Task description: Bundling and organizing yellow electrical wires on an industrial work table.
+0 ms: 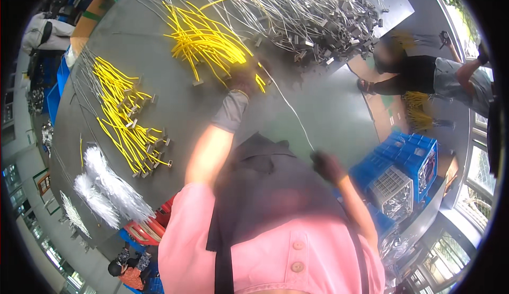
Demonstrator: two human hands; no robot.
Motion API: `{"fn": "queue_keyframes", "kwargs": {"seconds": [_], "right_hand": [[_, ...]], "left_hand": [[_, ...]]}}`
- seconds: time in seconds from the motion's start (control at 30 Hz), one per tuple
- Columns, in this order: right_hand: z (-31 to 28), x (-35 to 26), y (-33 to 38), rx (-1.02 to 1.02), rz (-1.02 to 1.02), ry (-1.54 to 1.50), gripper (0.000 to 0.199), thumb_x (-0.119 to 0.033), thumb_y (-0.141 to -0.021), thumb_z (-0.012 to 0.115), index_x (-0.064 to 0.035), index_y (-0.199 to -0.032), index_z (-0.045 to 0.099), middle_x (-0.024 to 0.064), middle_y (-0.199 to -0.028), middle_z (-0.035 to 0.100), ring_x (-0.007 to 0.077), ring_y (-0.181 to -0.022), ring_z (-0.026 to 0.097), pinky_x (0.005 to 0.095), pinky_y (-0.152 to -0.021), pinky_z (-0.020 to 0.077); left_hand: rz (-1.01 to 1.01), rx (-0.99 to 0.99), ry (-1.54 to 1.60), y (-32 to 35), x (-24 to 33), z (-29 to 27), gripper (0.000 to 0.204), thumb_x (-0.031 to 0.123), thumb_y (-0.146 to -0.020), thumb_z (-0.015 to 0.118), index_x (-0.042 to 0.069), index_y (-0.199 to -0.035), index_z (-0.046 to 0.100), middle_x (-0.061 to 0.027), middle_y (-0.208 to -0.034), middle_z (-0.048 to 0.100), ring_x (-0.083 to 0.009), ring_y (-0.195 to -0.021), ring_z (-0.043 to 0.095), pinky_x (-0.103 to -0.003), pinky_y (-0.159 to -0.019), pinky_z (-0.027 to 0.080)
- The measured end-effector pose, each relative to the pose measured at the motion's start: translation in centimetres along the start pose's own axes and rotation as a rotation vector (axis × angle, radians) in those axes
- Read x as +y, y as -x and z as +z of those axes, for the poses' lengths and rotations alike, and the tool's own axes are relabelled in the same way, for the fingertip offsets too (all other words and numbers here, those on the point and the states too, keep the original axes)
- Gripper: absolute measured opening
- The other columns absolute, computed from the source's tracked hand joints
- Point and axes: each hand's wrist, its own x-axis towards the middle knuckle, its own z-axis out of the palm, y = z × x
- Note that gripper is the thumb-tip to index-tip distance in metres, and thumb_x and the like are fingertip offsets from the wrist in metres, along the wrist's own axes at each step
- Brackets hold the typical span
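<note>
My left hand (243, 78), in a dark glove with a grey cuff, is closed at the near end of a bundle of yellow-sleeved wires (207, 37); its fingers are blurred. Short yellow ends stick out beside it. From there a thin pale wire (290, 106) runs, slightly bowed, down to my right hand (327, 167). That hand, also dark-gloved, is closed on the wire's lower end, close to the right side of my dark apron (254, 188). A grey table (175, 95) lies under the bundle.
Wires with dark connectors (334, 29) heap at the far right of the table. Another yellow-sleeved bundle (122, 119) and white strands (108, 188) lie left. Blue crates (408, 159) and a grey basket (392, 190) stand right. A person (424, 74) is beyond the table's right side.
</note>
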Motion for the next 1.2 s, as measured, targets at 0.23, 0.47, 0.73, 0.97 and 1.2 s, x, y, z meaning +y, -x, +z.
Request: {"fn": "queue_keyframes", "kwargs": {"seconds": [0.23,0.47,0.73,0.97,1.2], "right_hand": [[8.8,12.0,14.4,-0.076,0.185,0.01,0.024,-0.019,-0.09,0.064,-0.0084,-0.111,0.064,0.0242,-0.097,0.071,0.0474,-0.092,0.068,0.0546,-0.076,0.054],[9.8,14.0,19.3,-0.036,0.205,-0.029,0.026,-0.024,-0.093,0.057,-0.0077,-0.112,0.066,0.0253,-0.103,0.071,0.0463,-0.097,0.068,0.0533,-0.081,0.0545],[7.3,13.1,21.8,-0.145,0.396,0.044,0.027,-0.021,-0.094,0.056,-0.0072,-0.114,0.067,0.0246,-0.11,0.071,0.0458,-0.103,0.067,0.053,-0.085,0.0541],[6.9,11.7,19.0,0.058,0.095,-0.211,0.024,-0.02,-0.096,0.059,-0.0098,-0.115,0.068,0.0222,-0.105,0.072,0.0439,-0.098,0.069,0.0502,-0.079,0.0542],[6.8,4.3,1.8,0.218,-0.019,-0.238,0.023,-0.032,-0.099,0.06,-0.0141,-0.11,0.07,0.0211,-0.087,0.07,0.043,-0.078,0.069,0.0486,-0.066,0.0528]], "left_hand": [[0.593,-0.005,-0.649,1.9,0.1,-0.3,0.02,0.02,-0.103,0.06,0.003,-0.114,0.062,-0.0112,-0.096,0.069,-0.026,-0.084,0.071,-0.043,-0.079,0.06],[0.569,0.084,-0.252,3.3,2.8,-1.3,0.024,0.027,-0.102,0.064,0.007,-0.115,0.063,-0.0089,-0.094,0.072,-0.0232,-0.083,0.073,-0.042,-0.076,0.062],[0.892,0.208,-0.829,8.2,1.3,1.0,0.027,0.027,-0.099,0.068,0.006,-0.116,0.064,-0.0119,-0.095,0.072,-0.024,-0.077,0.072,-0.043,-0.069,0.061],[0.557,-0.003,-0.486,14.2,-1.1,3.1,0.023,0.017,-0.095,0.07,0.001,-0.111,0.067,-0.0132,-0.094,0.073,-0.0241,-0.077,0.073,-0.041,-0.067,0.064],[0.01,-0.007,-0.26,15.6,-5.8,2.8,0.026,0.02,-0.093,0.075,0.002,-0.111,0.067,-0.0118,-0.097,0.075,-0.025,-0.084,0.076,-0.038,-0.065,0.064]]}}
